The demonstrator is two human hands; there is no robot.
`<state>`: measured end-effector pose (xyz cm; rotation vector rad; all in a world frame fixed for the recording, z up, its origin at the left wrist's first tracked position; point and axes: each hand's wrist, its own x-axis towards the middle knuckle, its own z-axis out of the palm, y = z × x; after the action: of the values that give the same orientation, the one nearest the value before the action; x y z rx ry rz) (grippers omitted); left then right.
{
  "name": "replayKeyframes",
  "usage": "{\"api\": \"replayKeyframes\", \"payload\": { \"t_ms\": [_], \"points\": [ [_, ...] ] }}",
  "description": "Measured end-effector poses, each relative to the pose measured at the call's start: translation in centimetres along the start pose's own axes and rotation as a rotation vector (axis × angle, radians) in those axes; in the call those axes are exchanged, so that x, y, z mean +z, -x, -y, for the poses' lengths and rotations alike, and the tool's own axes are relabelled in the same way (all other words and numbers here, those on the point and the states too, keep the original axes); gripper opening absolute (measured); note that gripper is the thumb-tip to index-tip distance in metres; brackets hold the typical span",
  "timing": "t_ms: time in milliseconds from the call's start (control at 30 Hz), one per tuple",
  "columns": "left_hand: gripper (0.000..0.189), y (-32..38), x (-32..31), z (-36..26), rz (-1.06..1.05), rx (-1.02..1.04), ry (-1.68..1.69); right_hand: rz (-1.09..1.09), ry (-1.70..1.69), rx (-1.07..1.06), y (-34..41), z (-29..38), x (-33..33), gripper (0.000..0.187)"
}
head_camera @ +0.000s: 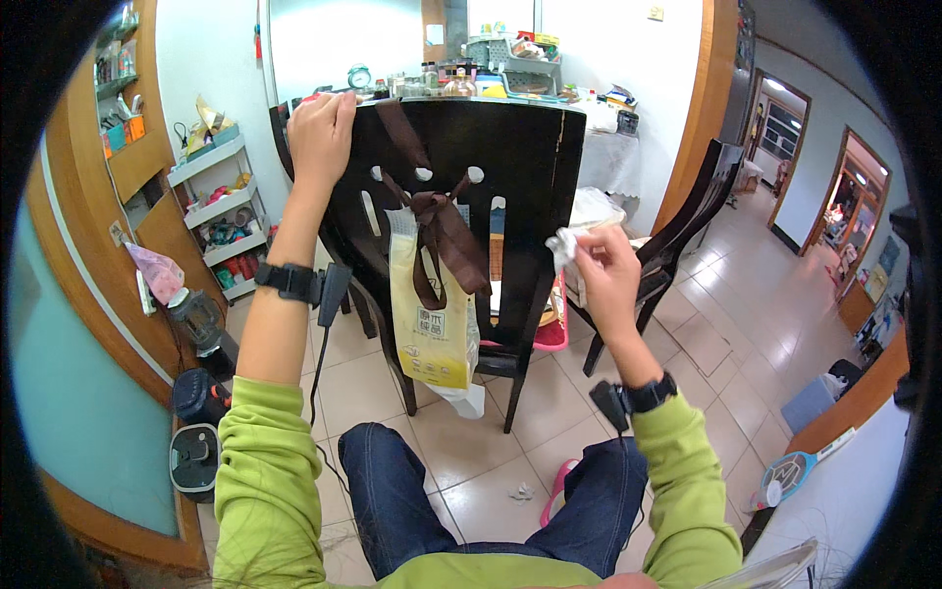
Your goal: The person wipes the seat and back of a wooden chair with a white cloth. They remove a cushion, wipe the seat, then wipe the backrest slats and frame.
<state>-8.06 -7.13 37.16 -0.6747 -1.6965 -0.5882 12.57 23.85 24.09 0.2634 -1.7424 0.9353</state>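
A dark wooden chair back [500, 143] stands upright before me. My left hand [320, 136] grips its top edge near the left corner, fingers folded over the far side. Beside its right edge, my right hand [611, 269] pinches a crumpled white tissue [565, 247]. I cannot tell whether the tissue touches the wood. From the slots of the chair back hangs a yellow and clear plastic tissue pack [434, 331], tied on with a brown ribbon bow [460, 254]. A white tissue end [465, 403] sticks out of the pack's bottom. The pack bears printing.
A second dark chair [681, 213] stands to the right. Behind are a table with jars [460, 85] and a grey organizer [522, 62]. At left are a white shelf cart [228, 199] and a blender [199, 316]. Crumpled tissue [522, 493] lies on the tiled floor [486, 449].
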Motion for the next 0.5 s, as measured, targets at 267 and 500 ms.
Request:
{"api": "replayKeyframes", "payload": {
  "t_ms": [267,500],
  "points": [
    [0.061,16.7,-4.9,-16.4,0.391,0.088,0.666,0.017,-0.979,0.566,7.3,0.8,0.2,0.011],
    [0.037,19.0,-3.8,-21.3,0.359,0.055,0.749,0.163,-1.292,0.729,10.1,1.8,1.6,0.02]
  ]
}}
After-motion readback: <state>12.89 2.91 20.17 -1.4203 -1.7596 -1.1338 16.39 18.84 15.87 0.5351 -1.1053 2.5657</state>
